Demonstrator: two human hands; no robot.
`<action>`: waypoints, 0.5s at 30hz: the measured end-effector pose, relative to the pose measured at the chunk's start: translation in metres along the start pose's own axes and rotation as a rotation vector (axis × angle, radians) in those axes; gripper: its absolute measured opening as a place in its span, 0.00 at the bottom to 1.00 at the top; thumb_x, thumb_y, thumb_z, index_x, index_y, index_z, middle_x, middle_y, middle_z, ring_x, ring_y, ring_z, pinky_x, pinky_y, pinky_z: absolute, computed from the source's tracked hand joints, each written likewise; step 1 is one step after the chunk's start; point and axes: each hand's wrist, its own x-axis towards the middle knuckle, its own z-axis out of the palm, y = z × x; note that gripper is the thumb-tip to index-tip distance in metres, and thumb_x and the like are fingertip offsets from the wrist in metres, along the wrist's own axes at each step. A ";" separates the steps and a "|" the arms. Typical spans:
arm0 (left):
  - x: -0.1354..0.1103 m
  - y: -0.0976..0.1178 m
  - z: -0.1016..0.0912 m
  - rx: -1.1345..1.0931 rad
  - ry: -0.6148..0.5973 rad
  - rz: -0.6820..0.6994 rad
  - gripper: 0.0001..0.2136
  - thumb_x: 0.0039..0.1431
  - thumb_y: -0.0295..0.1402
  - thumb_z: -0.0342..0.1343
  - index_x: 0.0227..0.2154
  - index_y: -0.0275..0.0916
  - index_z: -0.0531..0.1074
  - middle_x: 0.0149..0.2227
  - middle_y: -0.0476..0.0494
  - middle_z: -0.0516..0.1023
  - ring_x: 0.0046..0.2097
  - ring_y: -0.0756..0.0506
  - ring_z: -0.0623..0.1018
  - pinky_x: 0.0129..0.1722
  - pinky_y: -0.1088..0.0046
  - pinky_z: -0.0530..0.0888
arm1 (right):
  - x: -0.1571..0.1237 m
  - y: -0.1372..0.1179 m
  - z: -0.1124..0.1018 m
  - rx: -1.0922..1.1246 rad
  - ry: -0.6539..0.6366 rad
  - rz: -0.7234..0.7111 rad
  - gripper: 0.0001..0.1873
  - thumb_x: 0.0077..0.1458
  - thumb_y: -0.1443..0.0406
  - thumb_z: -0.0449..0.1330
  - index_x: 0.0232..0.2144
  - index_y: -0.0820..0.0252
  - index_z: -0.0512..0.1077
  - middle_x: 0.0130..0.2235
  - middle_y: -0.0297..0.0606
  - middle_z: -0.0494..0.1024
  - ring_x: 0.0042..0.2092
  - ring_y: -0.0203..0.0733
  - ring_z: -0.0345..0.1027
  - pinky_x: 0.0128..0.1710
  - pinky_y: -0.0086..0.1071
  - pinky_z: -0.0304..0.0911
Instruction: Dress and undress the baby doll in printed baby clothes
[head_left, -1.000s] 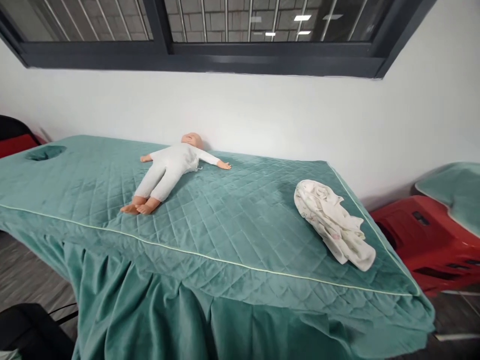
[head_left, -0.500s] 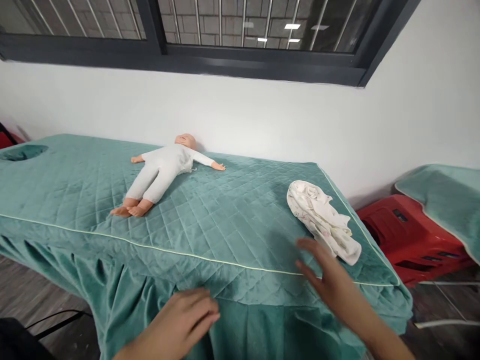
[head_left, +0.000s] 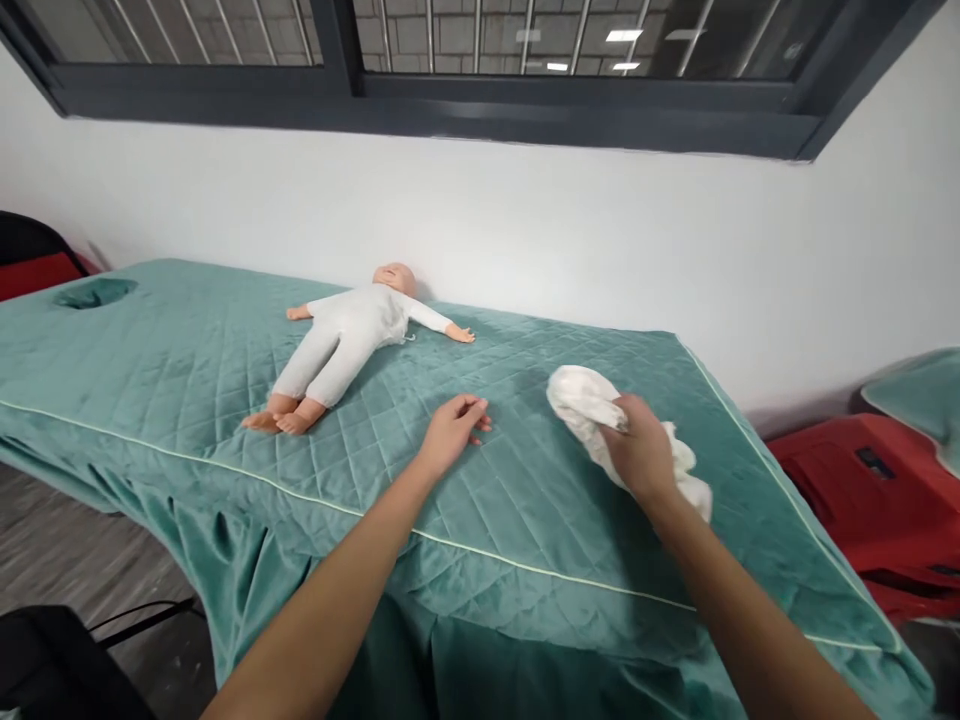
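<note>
A baby doll (head_left: 345,338) in a white suit lies on its back on a bed covered with a green quilted cover (head_left: 187,360), head toward the wall. A crumpled white cloth (head_left: 581,400) lies to the doll's right. My right hand (head_left: 641,450) is closed on that cloth, gripping its middle. My left hand (head_left: 452,430) rests flat on the cover between the doll's feet and the cloth, fingers loosely stretched, holding nothing.
A white wall with a dark-framed window (head_left: 450,90) runs behind the bed. A red plastic object (head_left: 870,490) stands on the floor at the right, beside another green-covered bed (head_left: 922,400). A face hole (head_left: 94,293) is in the cover at far left.
Both hands came into view and reached forward over the bed. My right hand has closed on the white cloth; my left hand has settled on the cover.
</note>
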 end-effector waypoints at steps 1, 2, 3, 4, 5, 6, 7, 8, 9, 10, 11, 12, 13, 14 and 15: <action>0.000 -0.001 0.000 -0.064 -0.025 0.018 0.17 0.55 0.46 0.64 0.40 0.38 0.76 0.39 0.41 0.81 0.39 0.44 0.81 0.33 0.71 0.76 | 0.000 -0.019 0.010 0.096 -0.018 -0.096 0.12 0.52 0.67 0.56 0.41 0.55 0.71 0.48 0.45 0.77 0.50 0.53 0.70 0.52 0.46 0.66; 0.000 -0.002 -0.002 -0.154 -0.033 0.042 0.18 0.56 0.46 0.65 0.44 0.39 0.77 0.45 0.39 0.82 0.44 0.42 0.81 0.38 0.70 0.77 | 0.000 -0.040 0.021 0.170 -0.051 -0.186 0.13 0.53 0.68 0.57 0.42 0.55 0.71 0.52 0.46 0.76 0.54 0.54 0.68 0.54 0.48 0.65; 0.000 -0.003 -0.005 -0.264 -0.023 0.066 0.20 0.56 0.45 0.65 0.48 0.40 0.76 0.50 0.39 0.81 0.49 0.41 0.80 0.44 0.68 0.78 | -0.001 -0.061 0.031 0.227 -0.102 -0.262 0.13 0.54 0.69 0.57 0.43 0.55 0.71 0.55 0.48 0.74 0.57 0.54 0.66 0.56 0.49 0.63; 0.000 -0.003 -0.008 -0.377 -0.004 0.077 0.22 0.57 0.45 0.65 0.51 0.40 0.76 0.53 0.38 0.80 0.52 0.40 0.80 0.49 0.66 0.77 | -0.002 -0.081 0.041 0.263 -0.168 -0.328 0.13 0.55 0.69 0.59 0.44 0.56 0.71 0.58 0.49 0.72 0.60 0.55 0.64 0.59 0.50 0.61; 0.000 -0.004 -0.012 -0.484 0.014 0.070 0.23 0.58 0.44 0.64 0.52 0.38 0.75 0.54 0.38 0.79 0.54 0.39 0.79 0.53 0.64 0.76 | -0.002 -0.099 0.050 0.285 -0.239 -0.384 0.14 0.55 0.68 0.60 0.46 0.56 0.71 0.62 0.49 0.69 0.63 0.55 0.61 0.62 0.51 0.58; 0.001 -0.004 -0.016 -0.578 0.022 0.046 0.23 0.59 0.44 0.63 0.53 0.37 0.74 0.54 0.37 0.79 0.55 0.38 0.79 0.55 0.63 0.75 | -0.001 -0.113 0.057 0.301 -0.309 -0.426 0.16 0.55 0.66 0.63 0.48 0.56 0.71 0.65 0.49 0.65 0.65 0.56 0.57 0.64 0.53 0.55; 0.002 -0.003 -0.019 -0.652 0.017 0.016 0.23 0.61 0.44 0.62 0.53 0.35 0.74 0.54 0.36 0.80 0.55 0.38 0.79 0.57 0.61 0.74 | 0.001 -0.124 0.063 0.329 -0.368 -0.449 0.20 0.55 0.63 0.65 0.51 0.56 0.70 0.67 0.49 0.62 0.68 0.57 0.54 0.65 0.54 0.53; 0.003 -0.003 -0.021 -0.706 0.008 -0.011 0.22 0.63 0.43 0.60 0.54 0.34 0.73 0.53 0.35 0.80 0.56 0.37 0.79 0.59 0.60 0.74 | 0.005 -0.132 0.067 0.368 -0.406 -0.451 0.25 0.55 0.60 0.66 0.54 0.55 0.68 0.69 0.49 0.59 0.69 0.56 0.51 0.66 0.55 0.52; 0.004 -0.002 -0.023 -0.742 -0.004 -0.034 0.22 0.64 0.43 0.58 0.55 0.34 0.73 0.53 0.35 0.80 0.57 0.37 0.78 0.60 0.60 0.73 | 0.011 -0.136 0.070 0.414 -0.423 -0.437 0.29 0.56 0.57 0.66 0.58 0.53 0.66 0.69 0.48 0.57 0.70 0.55 0.50 0.67 0.54 0.51; 0.006 -0.001 -0.023 -0.766 -0.015 -0.050 0.22 0.66 0.44 0.56 0.55 0.34 0.73 0.53 0.36 0.80 0.57 0.37 0.78 0.61 0.60 0.72 | 0.018 -0.138 0.072 0.456 -0.423 -0.417 0.32 0.57 0.56 0.65 0.61 0.52 0.63 0.70 0.48 0.56 0.70 0.54 0.49 0.67 0.52 0.51; 0.007 0.000 -0.023 -0.782 -0.028 -0.063 0.22 0.67 0.45 0.54 0.55 0.35 0.73 0.53 0.36 0.80 0.58 0.37 0.77 0.61 0.60 0.72 | 0.025 -0.139 0.074 0.475 -0.413 -0.404 0.32 0.59 0.56 0.64 0.63 0.51 0.62 0.70 0.47 0.57 0.70 0.52 0.50 0.67 0.51 0.52; 0.008 0.000 -0.023 -0.791 -0.041 -0.077 0.23 0.68 0.48 0.52 0.55 0.35 0.73 0.53 0.36 0.80 0.59 0.37 0.77 0.62 0.60 0.72 | 0.031 -0.138 0.077 0.464 -0.404 -0.404 0.31 0.59 0.56 0.64 0.63 0.51 0.62 0.69 0.46 0.58 0.70 0.52 0.50 0.67 0.51 0.52; 0.008 0.001 -0.022 -0.796 -0.050 -0.093 0.25 0.68 0.49 0.50 0.56 0.34 0.73 0.53 0.35 0.80 0.60 0.37 0.76 0.62 0.59 0.72 | 0.037 -0.136 0.081 0.426 -0.401 -0.414 0.30 0.59 0.57 0.64 0.62 0.50 0.64 0.69 0.44 0.59 0.70 0.53 0.50 0.67 0.52 0.51; 0.009 0.001 -0.021 -0.798 -0.051 -0.108 0.26 0.68 0.50 0.48 0.55 0.34 0.73 0.53 0.35 0.80 0.60 0.36 0.76 0.62 0.58 0.71 | 0.041 -0.135 0.085 0.372 -0.404 -0.426 0.29 0.58 0.58 0.65 0.60 0.50 0.67 0.68 0.43 0.60 0.69 0.54 0.50 0.67 0.53 0.51; 0.009 0.000 -0.021 -0.794 -0.041 -0.116 0.26 0.68 0.50 0.48 0.55 0.33 0.74 0.53 0.34 0.80 0.60 0.35 0.76 0.62 0.57 0.71 | 0.044 -0.134 0.089 0.319 -0.412 -0.431 0.29 0.56 0.59 0.67 0.58 0.51 0.68 0.68 0.43 0.61 0.69 0.56 0.50 0.66 0.55 0.52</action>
